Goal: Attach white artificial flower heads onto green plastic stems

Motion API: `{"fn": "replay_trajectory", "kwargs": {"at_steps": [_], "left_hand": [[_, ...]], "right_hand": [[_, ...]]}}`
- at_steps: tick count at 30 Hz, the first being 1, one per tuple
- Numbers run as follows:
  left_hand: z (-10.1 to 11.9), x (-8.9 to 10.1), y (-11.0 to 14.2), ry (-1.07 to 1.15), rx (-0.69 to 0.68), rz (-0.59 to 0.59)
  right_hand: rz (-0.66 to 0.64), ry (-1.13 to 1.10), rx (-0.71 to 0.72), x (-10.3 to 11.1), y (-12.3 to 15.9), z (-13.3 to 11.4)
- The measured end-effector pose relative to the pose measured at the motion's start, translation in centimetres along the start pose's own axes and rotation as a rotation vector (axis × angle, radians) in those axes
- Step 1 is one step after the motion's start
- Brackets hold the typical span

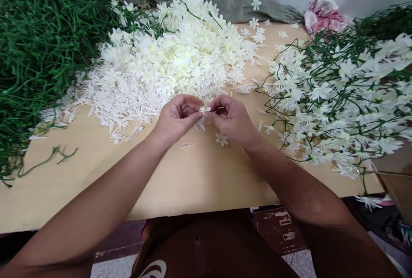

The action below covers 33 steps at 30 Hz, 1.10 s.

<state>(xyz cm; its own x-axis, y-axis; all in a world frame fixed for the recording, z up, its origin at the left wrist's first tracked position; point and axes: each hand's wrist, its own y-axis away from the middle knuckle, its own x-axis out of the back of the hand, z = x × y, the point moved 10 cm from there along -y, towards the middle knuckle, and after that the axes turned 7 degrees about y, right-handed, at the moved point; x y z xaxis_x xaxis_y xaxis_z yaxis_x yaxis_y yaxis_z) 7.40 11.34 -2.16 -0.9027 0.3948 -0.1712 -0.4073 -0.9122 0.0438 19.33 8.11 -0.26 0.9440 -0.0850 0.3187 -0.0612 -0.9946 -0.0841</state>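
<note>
Head view: at the middle of the smooth tan desk (193, 179), with the left hand (174, 117) and the right hand (234, 119) almost meeting, fingertip to fingertip. Between them, a small white flower head with rounded petals (205, 109), raised just above the desk. Grip of the left hand closed, thumb and finger together on one side of the small flower; grip of the right hand likewise pinched on the other side. Just below the fingertips, a few thin white strands (200, 124), partly hidden by the hands. Near the right wrist, flat on the desk, a single loose white flower (222, 139); near the left wrist, a few thin white slivers (188, 143).

Beyond the hands, a large heap of creamy white flower heads (183, 50), with a spread of slender white stamen strands (124, 93) along its near left edge. Far left, a thick mound of green plastic stems (58, 33). On the right, a pile of white flowers on green stems (337, 98). Behind, along the wall, a crumpled grey-green cloth (241, 5).
</note>
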Motion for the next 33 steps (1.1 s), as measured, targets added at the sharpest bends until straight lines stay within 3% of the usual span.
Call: {"fn": "replay_trajectory", "kwargs": {"at_steps": [4, 8, 13, 16, 20, 25, 28, 33], "left_hand": [[-0.2, -0.4, 0.1, 0.032, 0.085, -0.072], [0.1, -0.5, 0.3, 0.031, 0.077, -0.114], [0.5, -0.1, 0.1, 0.027, 0.006, -0.067], [0.4, 0.4, -0.2, 0.052, -0.004, 0.005], [0.1, 0.6, -0.5, 0.033, 0.029, 0.070], [-0.1, 0.8, -0.5, -0.043, 0.033, 0.084], [-0.2, 0.8, -0.4, -0.089, 0.021, 0.072], [-0.3, 0.5, -0.3, -0.109, 0.017, 0.055]], "right_hand": [[0.010, 0.026, 0.065, 0.0, 0.2, -0.6], [0.014, 0.123, 0.164, -0.2, 0.8, -1.6], [-0.030, 0.180, 0.290, -0.2, 1.2, -3.4], [-0.017, 0.233, 0.287, 1.2, 0.8, -3.4], [-0.034, 0.544, 0.301, 2.1, 0.4, -2.6], [-0.210, 0.901, 0.390, -0.5, 0.8, -1.3], [-0.171, 0.901, 0.385, -0.4, 0.7, -1.2], [0.019, 0.671, 0.326, 2.2, 0.1, -1.6]]}}
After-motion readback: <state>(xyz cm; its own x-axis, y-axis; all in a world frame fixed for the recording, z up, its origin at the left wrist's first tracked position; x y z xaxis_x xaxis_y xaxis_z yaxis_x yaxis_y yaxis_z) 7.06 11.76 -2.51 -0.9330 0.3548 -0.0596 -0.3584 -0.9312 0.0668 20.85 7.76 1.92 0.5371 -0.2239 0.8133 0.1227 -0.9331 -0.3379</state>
